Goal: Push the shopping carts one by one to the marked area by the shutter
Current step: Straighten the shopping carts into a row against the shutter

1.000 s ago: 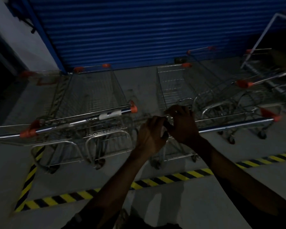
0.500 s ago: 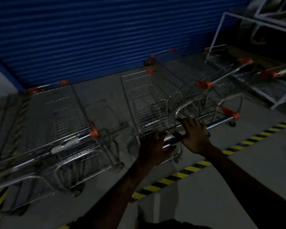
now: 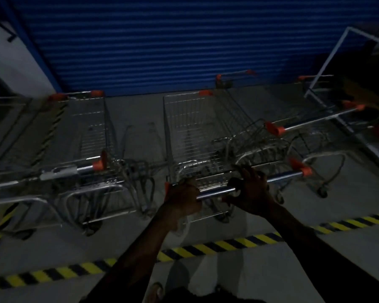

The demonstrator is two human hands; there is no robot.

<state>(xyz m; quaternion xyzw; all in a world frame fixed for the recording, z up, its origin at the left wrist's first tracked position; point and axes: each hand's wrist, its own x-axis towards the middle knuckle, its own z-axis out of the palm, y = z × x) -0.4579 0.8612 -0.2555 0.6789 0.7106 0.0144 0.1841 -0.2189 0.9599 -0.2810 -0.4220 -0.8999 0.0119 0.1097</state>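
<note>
A wire shopping cart stands straight ahead, inside the yellow-and-black floor tape, its nose toward the blue shutter. Its chrome handle bar with orange end caps runs across in front of me. My left hand is wrapped around the bar's left end. My right hand rests on the bar right of centre with its fingers partly lifted and spread. The light is dim.
Another cart stands to the left, with more wire baskets beyond it at the left edge. Several carts crowd the right side. A white metal frame leans at the far right. Grey floor lies behind the tape.
The view swung back to centre on the cart. My left hand went from an open rest to a closed grip on the bar's left end; my right hand stays on the bar.
</note>
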